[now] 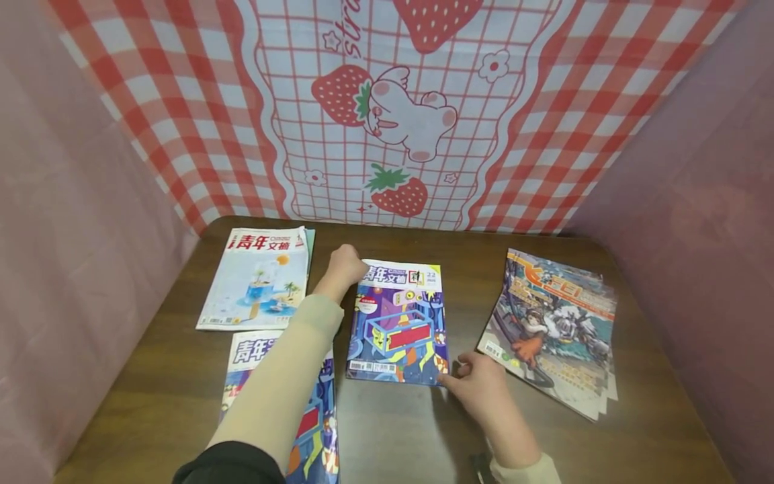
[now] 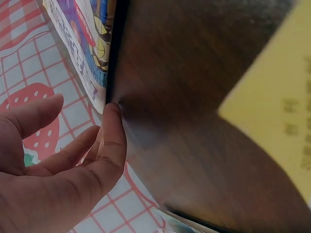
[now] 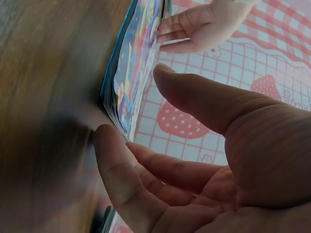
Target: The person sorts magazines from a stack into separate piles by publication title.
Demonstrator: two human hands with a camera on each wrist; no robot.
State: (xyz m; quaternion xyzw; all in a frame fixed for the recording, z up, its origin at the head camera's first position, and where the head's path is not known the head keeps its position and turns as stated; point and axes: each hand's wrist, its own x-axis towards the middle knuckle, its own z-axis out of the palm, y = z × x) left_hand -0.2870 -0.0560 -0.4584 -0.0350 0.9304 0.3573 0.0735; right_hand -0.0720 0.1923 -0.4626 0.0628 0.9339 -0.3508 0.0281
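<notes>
A purple-blue magazine (image 1: 399,336) lies on the table between both hands. My left hand (image 1: 345,269) is at its upper left corner; in the left wrist view a fingertip touches the edge of the magazine (image 2: 87,43), with the thumb held apart. At the lower right corner is my right hand (image 1: 484,390). The right wrist view has its fingertips by the corner of the magazine (image 3: 138,63) and the thumb away from the cover. A similar purple magazine (image 1: 326,403) lies partly hidden under the left forearm.
White and light-blue magazines (image 1: 260,279) lie at the back left of the wooden table (image 1: 393,437). A fanned stack of comic-style magazines (image 1: 553,329) is on the right. Behind the table hangs a red checked strawberry cloth (image 1: 387,134), with pink cloth at both sides.
</notes>
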